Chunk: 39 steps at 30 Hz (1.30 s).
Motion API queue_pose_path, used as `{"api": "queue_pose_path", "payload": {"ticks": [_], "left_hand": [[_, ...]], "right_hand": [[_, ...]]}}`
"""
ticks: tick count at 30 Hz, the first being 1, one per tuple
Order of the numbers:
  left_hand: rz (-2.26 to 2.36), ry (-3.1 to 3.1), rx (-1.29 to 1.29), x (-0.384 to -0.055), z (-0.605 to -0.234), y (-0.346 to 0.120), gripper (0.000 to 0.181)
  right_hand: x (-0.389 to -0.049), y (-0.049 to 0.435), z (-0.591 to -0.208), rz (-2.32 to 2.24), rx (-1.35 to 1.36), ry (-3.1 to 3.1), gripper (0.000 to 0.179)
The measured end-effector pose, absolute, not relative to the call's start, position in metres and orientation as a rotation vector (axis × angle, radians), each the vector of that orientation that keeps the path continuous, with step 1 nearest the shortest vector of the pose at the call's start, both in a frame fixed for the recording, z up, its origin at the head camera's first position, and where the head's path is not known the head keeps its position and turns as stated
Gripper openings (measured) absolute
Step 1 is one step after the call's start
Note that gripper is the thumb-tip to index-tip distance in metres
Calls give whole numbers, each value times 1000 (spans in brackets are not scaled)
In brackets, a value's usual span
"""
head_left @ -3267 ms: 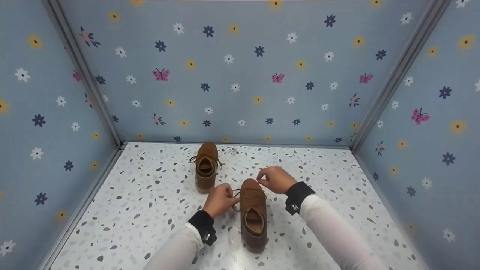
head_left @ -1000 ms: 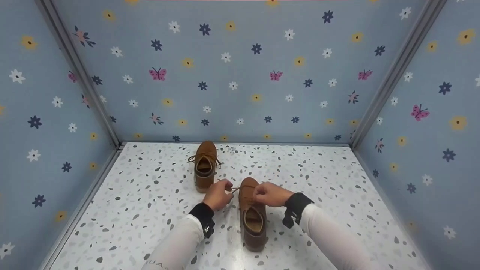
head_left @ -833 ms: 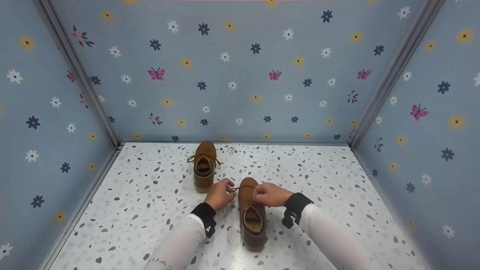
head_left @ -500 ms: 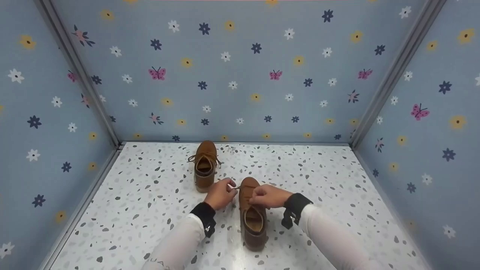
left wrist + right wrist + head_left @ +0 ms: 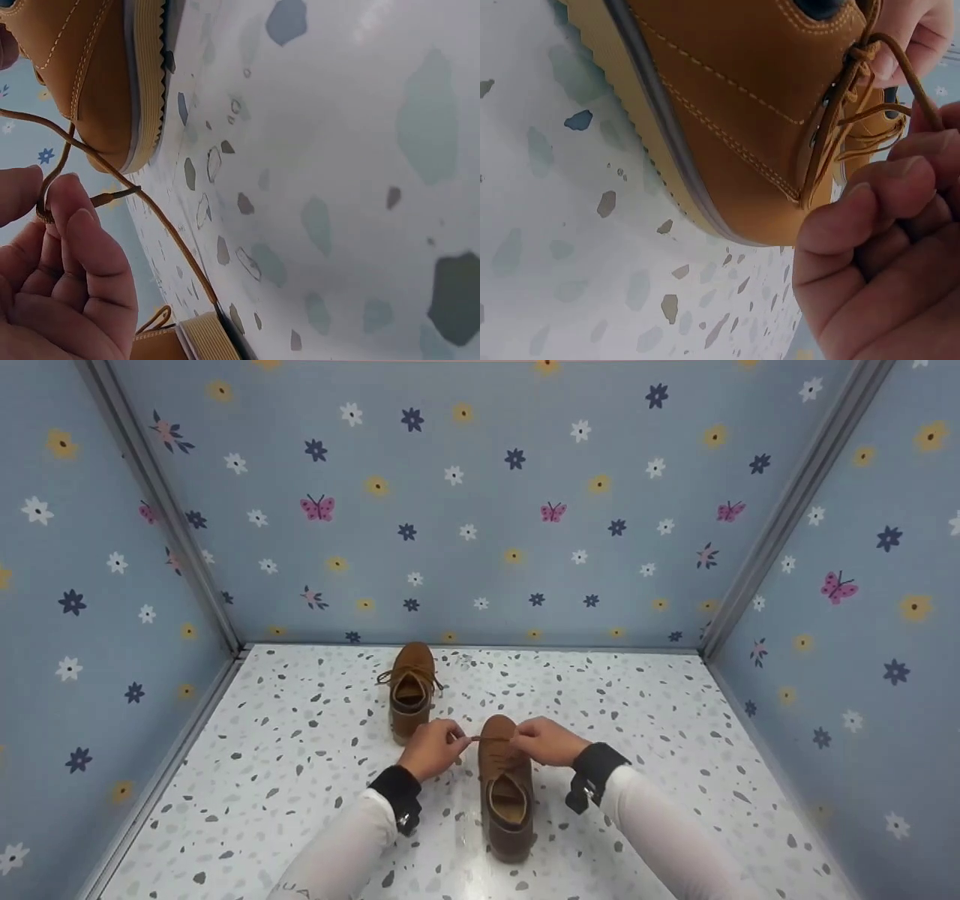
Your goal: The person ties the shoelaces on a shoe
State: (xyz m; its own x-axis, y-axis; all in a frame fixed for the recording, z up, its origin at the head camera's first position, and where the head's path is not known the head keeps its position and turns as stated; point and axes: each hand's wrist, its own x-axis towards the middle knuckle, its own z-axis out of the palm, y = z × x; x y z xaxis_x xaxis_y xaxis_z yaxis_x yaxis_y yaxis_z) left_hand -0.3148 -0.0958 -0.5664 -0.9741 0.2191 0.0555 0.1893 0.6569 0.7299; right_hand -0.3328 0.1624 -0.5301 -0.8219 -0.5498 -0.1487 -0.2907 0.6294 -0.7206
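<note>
A brown lace-up shoe (image 5: 510,840) stands on the floor between my hands, toe pointing away. On its left side my left hand (image 5: 433,750) pinches a shoelace (image 5: 49,180) between thumb and fingers, its tip sticking out in the left wrist view. My right hand (image 5: 553,742) is over the right of the lacing, with a lace strand (image 5: 909,71) running into its curled fingers in the right wrist view. Between the hands a strand stretches across the front of the shoe. Another strand (image 5: 176,232) hangs to the floor past the left fingers.
A matching shoe (image 5: 409,724) with its laces tied in a bow stands farther back on the left, close beside the left hand. The white speckled floor (image 5: 637,810) is bounded by blue flowered panels (image 5: 480,570) behind and on both sides.
My right hand came from beside the toe in over the lacing, then shifted slightly forward. My left hand moved a little forward, and a strand now runs straight between the two hands.
</note>
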Motion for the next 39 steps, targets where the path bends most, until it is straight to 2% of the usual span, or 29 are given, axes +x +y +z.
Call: {"api": "queue_pose_path", "payload": {"ticks": [8,14,20,25,35,39], "left_hand": [[1038,2816,392,-306,-563,-110,16],[929,2711,339,-306,-561,-113,1],[1010,2622,328,-311,-563,-105,14],[1046,2644,348,-316,-561,-96,22],[1026,2734,503,-319,-553,-95,20],[1038,2722,546,-319,-553,-100,10]], "right_hand": [[-337,169,-532,-1033,-544,2509,28],[-337,170,-533,-1026,-572,2469,36],[-335,168,-532,-1026,-649,2472,46],[-335,166,-531,-1010,-657,2467,45],[-334,168,-530,-965,-641,2490,43],[-334,169,-529,-943,-646,2517,41]]}}
